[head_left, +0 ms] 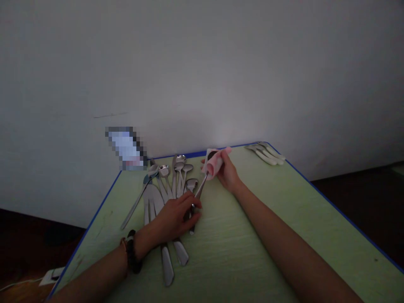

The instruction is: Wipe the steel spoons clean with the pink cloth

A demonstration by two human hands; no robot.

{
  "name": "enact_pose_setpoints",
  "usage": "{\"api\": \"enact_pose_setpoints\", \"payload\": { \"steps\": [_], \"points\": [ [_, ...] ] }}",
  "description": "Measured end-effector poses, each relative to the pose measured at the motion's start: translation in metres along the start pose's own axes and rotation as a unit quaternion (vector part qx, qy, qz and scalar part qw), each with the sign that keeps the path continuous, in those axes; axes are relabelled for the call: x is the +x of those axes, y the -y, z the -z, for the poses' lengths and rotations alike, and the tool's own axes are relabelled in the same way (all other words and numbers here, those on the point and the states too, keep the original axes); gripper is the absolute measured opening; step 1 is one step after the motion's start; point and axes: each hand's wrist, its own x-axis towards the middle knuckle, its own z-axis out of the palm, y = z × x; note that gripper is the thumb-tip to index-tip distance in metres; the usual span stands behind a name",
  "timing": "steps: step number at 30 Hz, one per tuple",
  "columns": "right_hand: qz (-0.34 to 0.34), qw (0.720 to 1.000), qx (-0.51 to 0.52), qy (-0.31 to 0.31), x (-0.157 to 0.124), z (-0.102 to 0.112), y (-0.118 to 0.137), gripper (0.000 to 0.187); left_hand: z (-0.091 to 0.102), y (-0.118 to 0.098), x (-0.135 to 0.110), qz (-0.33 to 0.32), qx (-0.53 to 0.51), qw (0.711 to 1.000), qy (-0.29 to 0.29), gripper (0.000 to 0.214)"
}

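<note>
The utensil [201,188] slanted between the left hand [178,213], closed on its handle, and the right hand [228,174], clamped on pink cloth [216,163]

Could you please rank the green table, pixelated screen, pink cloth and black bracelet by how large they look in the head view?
1. Green table
2. Pixelated screen
3. Pink cloth and black bracelet: too close to rank; the right hand partly covers the cloth, and the bracelet is nearer the camera.

The head view looks down across the table [227,256] toward the wall [202,71].
</note>
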Motion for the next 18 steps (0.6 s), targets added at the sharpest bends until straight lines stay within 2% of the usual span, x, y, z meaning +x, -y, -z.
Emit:
{"api": "enact_pose_setpoints", "payload": {
  "steps": [4,10,14,18],
  "points": [
    [0.008,0.998,0.057,0.007,-0.001,0.003,0.009,0.051,-0.002,0.002,-0.001,0.011,-0.04,0.998,-0.039,0.006],
    [-0.047,0.994,0.093,0.017,0.0,0.007,0.015,0.028,-0.005,0.007,-0.004,-0.014,-0.07,0.995,-0.073,0.01],
    [-0.091,0.992,0.068,0.049,0.0,0.009,0.011,0.013,-0.004,0.008,-0.004,-0.025,-0.084,0.991,-0.104,0.002],
    [-0.06,0.996,-0.005,0.071,-0.001,0.01,0.006,0.024,-0.001,0.006,-0.004,-0.047,-0.079,0.99,-0.108,0.008]
  ]
}}
